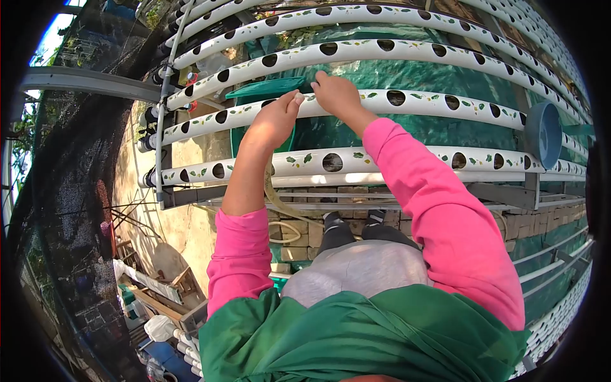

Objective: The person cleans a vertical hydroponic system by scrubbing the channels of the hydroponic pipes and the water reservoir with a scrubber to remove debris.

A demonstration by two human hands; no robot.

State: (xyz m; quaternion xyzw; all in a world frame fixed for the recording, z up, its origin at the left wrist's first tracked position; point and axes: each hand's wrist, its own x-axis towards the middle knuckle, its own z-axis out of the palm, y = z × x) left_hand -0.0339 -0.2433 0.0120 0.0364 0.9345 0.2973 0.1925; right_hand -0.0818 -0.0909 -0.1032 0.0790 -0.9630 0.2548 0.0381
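At the far left of the scene, black shade netting (70, 191) hangs beside a grey metal beam (89, 81). Just right of it, a rack of holed white pipes runs off to the right, over a green liner (445, 76) that shows between the rows. A green tray (264, 88) lies between two rows, just left of the hands.

The person's left hand (275, 118) reaches forward onto the white pipe (426, 102), the second holed row from the near side. Its fingers are curled and the fingertips touch the pipe's top. Whether it clasps anything cannot be told, as the palm is hidden. A tan hose (280, 205) curves down from under this forearm toward the near brick wall (299, 239).

Just to the right, almost touching the left fingertips, the right hand (336, 95) rests on the same pipe. Its fingers are bent over the far side, and how firmly it grips cannot be told. Both arms wear pink sleeves.

At the far right, a blue bucket (543, 134) sits on its side by the pipe ends.
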